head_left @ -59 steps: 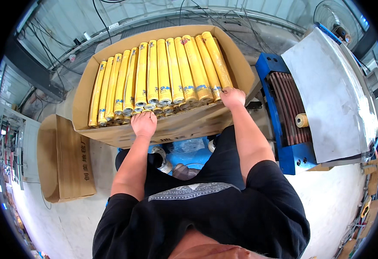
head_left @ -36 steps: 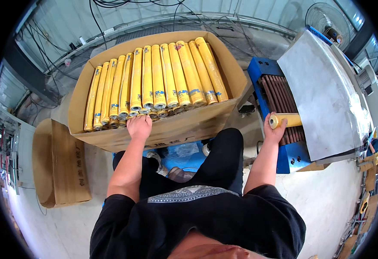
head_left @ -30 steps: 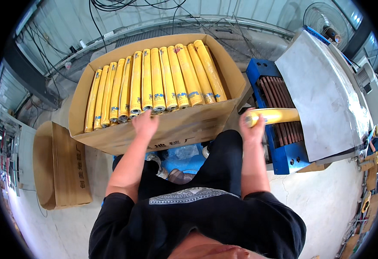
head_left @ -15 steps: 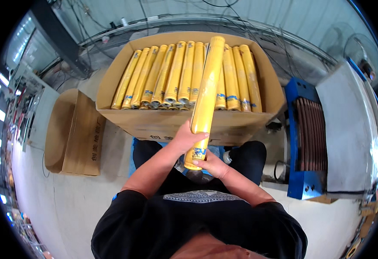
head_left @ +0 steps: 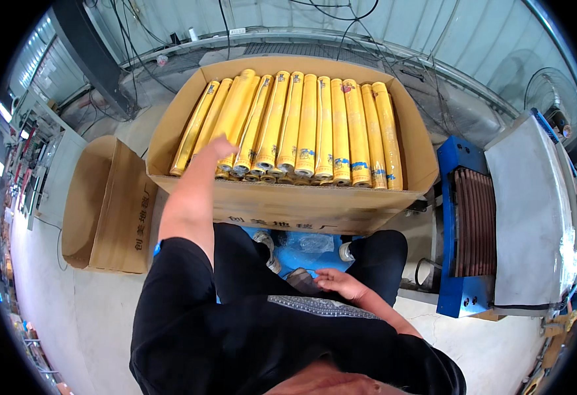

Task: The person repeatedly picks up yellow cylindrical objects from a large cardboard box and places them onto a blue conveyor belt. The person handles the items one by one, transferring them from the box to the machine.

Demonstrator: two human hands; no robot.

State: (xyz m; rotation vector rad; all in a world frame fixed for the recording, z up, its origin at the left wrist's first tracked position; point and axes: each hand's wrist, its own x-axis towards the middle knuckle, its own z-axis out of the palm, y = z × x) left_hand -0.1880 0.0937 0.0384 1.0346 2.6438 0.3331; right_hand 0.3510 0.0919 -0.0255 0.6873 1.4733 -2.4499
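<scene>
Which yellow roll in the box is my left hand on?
Your left hand rests on the third yellow roll from the left, which lies raised and slightly askew above its neighbours in the cardboard box.

Single head fisheye cam, looking steeply down at carton (head_left: pixel 288 204) close in front.

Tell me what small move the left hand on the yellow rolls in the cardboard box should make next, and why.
Probably press the left hand down to seat the yellow plastic-wrapped roll under it. That roll seems to lie slightly above its neighbours in the open cardboard box, while the right hand rests empty at the lap.
</scene>
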